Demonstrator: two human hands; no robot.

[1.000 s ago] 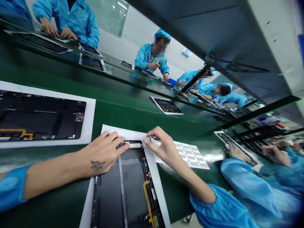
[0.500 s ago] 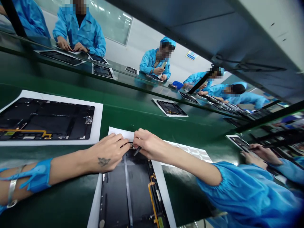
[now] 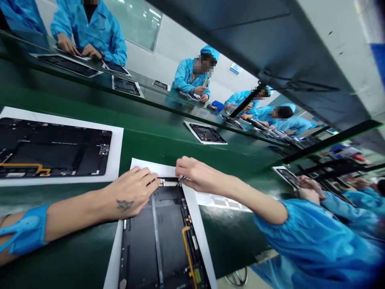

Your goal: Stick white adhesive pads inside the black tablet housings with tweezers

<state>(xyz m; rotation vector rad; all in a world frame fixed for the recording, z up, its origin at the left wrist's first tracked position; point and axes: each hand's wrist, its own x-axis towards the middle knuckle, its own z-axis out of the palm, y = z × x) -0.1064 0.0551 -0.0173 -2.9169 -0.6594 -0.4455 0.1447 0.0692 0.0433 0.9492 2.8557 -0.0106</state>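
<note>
Left hand: We record the left hand (image 3: 129, 197) palm down over the upper left corner of the open black housing (image 3: 170, 237); fingers bent, close together, tips at its top edge. Whether they pinch anything, we cannot tell.
Right hand: We note the right hand (image 3: 195, 174) nearly closed, fingers gripping a thin dark tool (image 3: 180, 182) angled down at the housing's upper right corner.
Pale strip: We find the pale strip (image 3: 170, 183) along the housing's top edge, between left fingertips and tool; contact with the tool is unclear.
Housing position: On a white sheet (image 3: 147, 163), near the near edge of the green table (image 3: 150, 140); we lose its lower end below the view. An orange cable (image 3: 187, 249) runs by its right edge.
Label sheet: We see the label sheet (image 3: 222, 201), bearing grey rectangles, just right of the white sheet.
Second housing: We log the second housing (image 3: 60, 148) on its own paper (image 3: 116, 154), left of the first, apart.
Neighbour: We mark a co-worker's hands (image 3: 309, 188) close together, well apart to the right.
</note>
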